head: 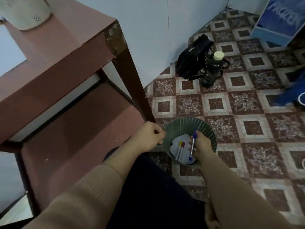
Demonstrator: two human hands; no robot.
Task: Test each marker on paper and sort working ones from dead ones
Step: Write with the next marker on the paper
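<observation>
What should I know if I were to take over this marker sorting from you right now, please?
Left hand: curled by the bin rim; I cannot tell whether it grips the rim.
Right hand: holds a blue marker over the bin.
Bin: on the floor by the table leg, holding crumpled paper, a yellow marker and a red marker.
Done: two markers binned, presumably dead.
Left: probably drop the blue one; no other markers are in view.

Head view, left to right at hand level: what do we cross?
Table → left hand → yellow-capped marker → red-capped marker → blue marker, gripped by the right hand. Green bin omitted: it spans the markers and right hand.
</observation>
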